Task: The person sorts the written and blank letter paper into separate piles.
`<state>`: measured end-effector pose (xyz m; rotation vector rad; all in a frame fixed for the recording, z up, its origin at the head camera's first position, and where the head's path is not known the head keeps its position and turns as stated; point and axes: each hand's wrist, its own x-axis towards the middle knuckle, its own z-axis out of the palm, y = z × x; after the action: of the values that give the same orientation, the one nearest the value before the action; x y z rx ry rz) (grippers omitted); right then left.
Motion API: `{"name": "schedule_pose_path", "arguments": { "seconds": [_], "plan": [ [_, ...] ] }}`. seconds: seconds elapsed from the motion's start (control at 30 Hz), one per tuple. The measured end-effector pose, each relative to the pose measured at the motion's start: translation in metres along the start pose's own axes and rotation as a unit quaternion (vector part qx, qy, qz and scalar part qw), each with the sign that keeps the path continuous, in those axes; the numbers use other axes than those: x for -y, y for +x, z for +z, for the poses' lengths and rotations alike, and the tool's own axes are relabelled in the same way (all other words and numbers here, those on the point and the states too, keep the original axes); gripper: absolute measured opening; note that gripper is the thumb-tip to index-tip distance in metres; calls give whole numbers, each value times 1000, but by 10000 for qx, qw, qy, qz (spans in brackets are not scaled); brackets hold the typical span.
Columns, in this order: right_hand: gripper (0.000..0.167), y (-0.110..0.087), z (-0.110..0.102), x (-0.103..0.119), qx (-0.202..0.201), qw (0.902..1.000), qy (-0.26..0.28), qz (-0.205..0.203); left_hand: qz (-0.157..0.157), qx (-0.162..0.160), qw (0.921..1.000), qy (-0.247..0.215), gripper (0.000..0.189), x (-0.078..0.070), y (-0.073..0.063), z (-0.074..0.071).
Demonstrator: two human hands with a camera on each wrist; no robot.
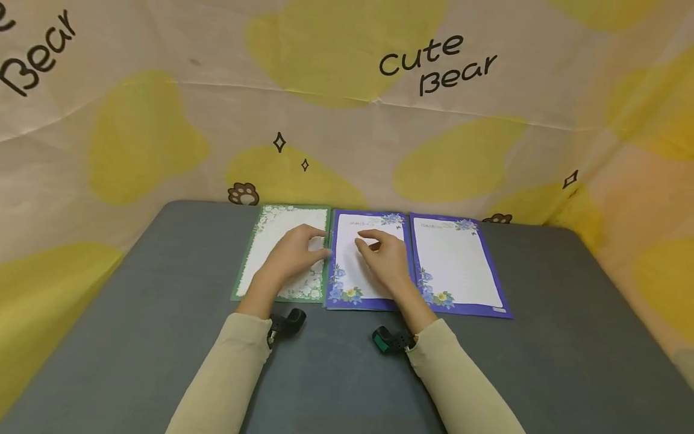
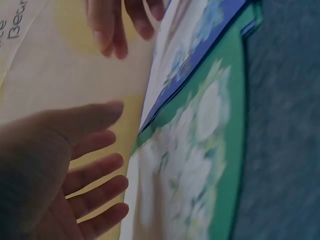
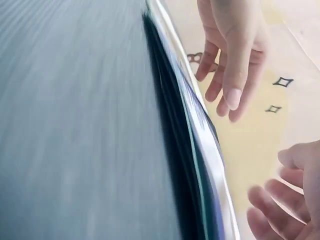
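The middle paper (image 1: 348, 262) is lying beneath the right hand (image 1: 386, 258), the nearer one, its long axis running forward; the left hand (image 1: 293, 254) is hovering over the green-edged paper (image 1: 269, 235); in both, fingers and thumb are standing apart, gripping nothing

Green-bordered sheet (image 1: 267, 240) showing: 1 | purple-bordered sheets (image 1: 349, 259) (image 1: 458, 262) showing: 2 | hands (image 1: 293, 256) (image 1: 387, 259): 2 | wristbands (image 1: 288, 322) (image 1: 394, 340): 2 | sleeves (image 1: 225, 367) (image 1: 461, 374): 2 | desk (image 1: 336, 374): 1
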<state>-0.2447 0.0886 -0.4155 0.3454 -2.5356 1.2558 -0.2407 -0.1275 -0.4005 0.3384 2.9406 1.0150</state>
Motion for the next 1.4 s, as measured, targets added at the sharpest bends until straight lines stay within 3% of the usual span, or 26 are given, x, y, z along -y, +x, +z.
{"name": "schedule_pose_path", "arguments": {
  "seconds": [0.17, 0.37, 0.6, 0.77, 0.97, 1.17, 1.3, 1.4],
  "plan": [
    [36, -9, -26, -15, 60, 9999, 114, -31, 369, 281, 9989, -44, 59, -7, 2, 14],
    [52, -18, -50, -41, 468, 9961, -727, -173, 789, 349, 9963, 37, 74, -11, 3, 28],
    [78, -17, -50, -57, 1298, 9729, -1587, -1070, 982, 383, 9944, 113, 87, -2, 2, 41],
    [94, -21, -50, -60, 1908, 9543, -2006, -1126, 1100, 591, 9910, 475, 101, 0, 3, 46],
    [94, -23, -54, -58, 2106, 9442, -2283, -1097, 1330, 670, 9851, 860, 100, -3, 5, 47],
    [89, -21, -54, -58, 1947, 9480, -2253, -1127, 1320, 598, 9857, 855, 97, -5, 5, 46],
    [82, -20, -55, -59, 1639, 9614, -2002, -933, 1279, 512, 9881, 683, 93, -7, 5, 48],
    [78, -20, -56, -59, 1303, 9756, -1702, -482, 1184, 327, 9918, 357, 85, -8, 6, 49]
  ]
}}
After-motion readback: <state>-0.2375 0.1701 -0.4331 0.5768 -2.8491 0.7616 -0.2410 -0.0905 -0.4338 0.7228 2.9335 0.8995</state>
